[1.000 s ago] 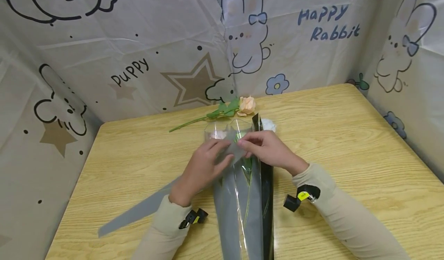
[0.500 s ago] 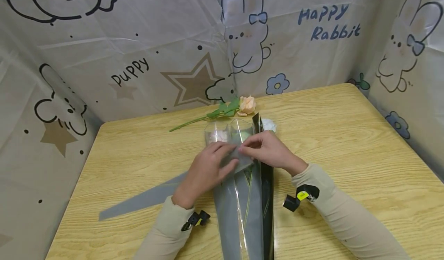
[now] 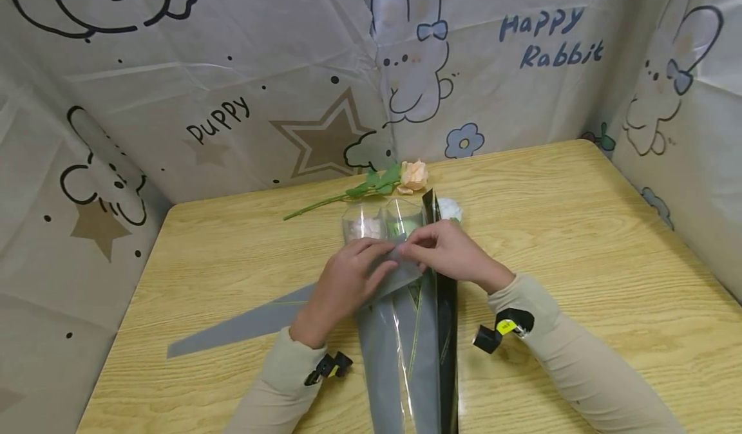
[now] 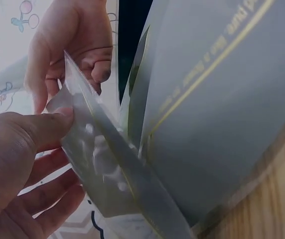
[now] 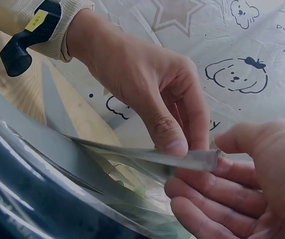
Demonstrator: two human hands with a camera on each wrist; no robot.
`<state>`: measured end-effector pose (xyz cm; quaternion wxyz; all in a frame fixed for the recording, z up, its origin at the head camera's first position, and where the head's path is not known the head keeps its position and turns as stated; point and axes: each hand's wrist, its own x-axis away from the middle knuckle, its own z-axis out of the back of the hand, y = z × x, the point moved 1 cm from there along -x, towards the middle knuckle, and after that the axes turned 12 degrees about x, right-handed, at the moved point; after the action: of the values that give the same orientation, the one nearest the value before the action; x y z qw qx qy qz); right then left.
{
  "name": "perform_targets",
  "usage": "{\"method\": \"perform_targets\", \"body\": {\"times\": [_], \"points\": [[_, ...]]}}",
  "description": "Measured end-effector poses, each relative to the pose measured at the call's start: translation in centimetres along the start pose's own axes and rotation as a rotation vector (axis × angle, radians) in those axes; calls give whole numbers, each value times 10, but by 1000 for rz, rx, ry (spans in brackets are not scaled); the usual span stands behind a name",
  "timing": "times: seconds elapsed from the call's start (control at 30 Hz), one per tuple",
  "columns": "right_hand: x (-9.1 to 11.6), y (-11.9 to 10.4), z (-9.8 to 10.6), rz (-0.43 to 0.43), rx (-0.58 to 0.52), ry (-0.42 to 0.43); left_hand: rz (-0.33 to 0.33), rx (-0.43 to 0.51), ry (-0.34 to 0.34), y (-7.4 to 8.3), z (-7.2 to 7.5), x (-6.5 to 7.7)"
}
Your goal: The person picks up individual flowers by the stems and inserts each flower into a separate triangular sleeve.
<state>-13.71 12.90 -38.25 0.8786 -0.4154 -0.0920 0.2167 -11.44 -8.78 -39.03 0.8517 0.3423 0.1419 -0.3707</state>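
My left hand (image 3: 344,283) pinches the mouth end of a flat grey flower sleeve (image 3: 243,324), which slants off toward the left of the table. Its thumb lies on the near face in the left wrist view, the fingers behind. Thumb and forefinger of my right hand (image 3: 449,250) meet at the same end, by the sleeve corner (image 5: 210,160) in the right wrist view. Under both hands lie filled grey sleeves (image 3: 385,357), with a pink flower (image 3: 365,229) and a green flower (image 3: 406,226) inside clear tops. Beside them is a black sleeve (image 3: 446,357).
A peach rose (image 3: 414,176) on a green stem lies behind the sleeves on the wooden table (image 3: 551,228). A white flower (image 3: 449,208) sits by the black sleeve's top. Printed cloth walls (image 3: 278,47) stand around the table.
The held sleeve's tail has swung upward on the left, and its mouth end has shifted slightly right. The left hand has moved slightly right; the right hand has hardly moved.
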Motion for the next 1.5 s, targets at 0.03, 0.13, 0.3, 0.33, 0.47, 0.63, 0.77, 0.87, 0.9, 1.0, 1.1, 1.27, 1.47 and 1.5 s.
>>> {"method": "perform_targets", "body": {"times": [0.03, 0.13, 0.3, 0.33, 0.47, 0.63, 0.77, 0.87, 0.9, 1.0, 1.1, 1.27, 1.47, 1.5], "points": [[0, 0, 0, -14, -4, 5, -3, -6, 0, 0, -1, 0], [0, 0, 0, -52, -17, 16, -11, -23, 7, 1, -2, 0], [-1, 1, -1, -69, -32, 20, 3, -37, 27, 6, -2, 0], [-1, 2, -1, -65, -34, 21, 7, -38, 31, 7, -1, 0], [-1, 2, -1, -41, -36, 24, 5, -30, 50, 9, -2, 0], [-1, 2, 0, -29, -46, 27, 0, -19, 70, 10, -2, 0], [-1, 1, 0, -31, -57, 21, -16, -26, 85, 9, -3, 0], [-1, 1, -1, -38, -61, 14, -27, -29, 99, 9, -2, 0], [-1, 1, -1, -39, -60, 11, -29, -32, 101, 8, -2, 0], [-1, 1, -1, -34, -52, 5, -30, -41, 104, 8, -2, 0], [-1, 1, -1, -14, -45, 0, -27, -48, 104, 8, -3, -1], [-1, 2, -1, 4, -39, 8, -38, -54, 117, 8, -3, -1], [-1, 1, -1, 1, -40, 16, -56, -49, 157, 9, -3, -2], [-1, 1, -1, 2, -39, 15, -58, -48, 163, 9, -3, -2]]}}
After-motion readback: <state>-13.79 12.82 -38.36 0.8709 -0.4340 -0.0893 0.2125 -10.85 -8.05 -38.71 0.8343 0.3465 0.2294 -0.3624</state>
